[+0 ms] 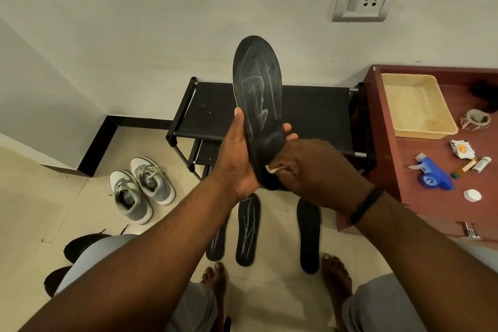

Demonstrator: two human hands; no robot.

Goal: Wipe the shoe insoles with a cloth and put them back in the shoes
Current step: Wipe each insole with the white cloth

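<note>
I hold the insole (257, 94) upright in front of me, its long axis running almost straight up and down, toe end high against the wall and heel end low between my hands. My left hand (237, 159) cups it from the left edge, thumb up along the side and fingers wrapped behind, so the chalky, scribbled face is turned toward me. My right hand (304, 167) sits just to the right of the heel, fingers curled round a small white cloth (272, 169) and pressing it against the lower part of the insole. So the dirty stretch lies above my right hand, and I judge the wipe needs to travel upward along that long axis toward the toe. My right wrist is bent inward, forearm coming in from the lower right; my left forearm rises from the lower left. Three more insoles (248, 229) lie on the floor below, and the grey shoes (140, 188) stand to my left.
</note>
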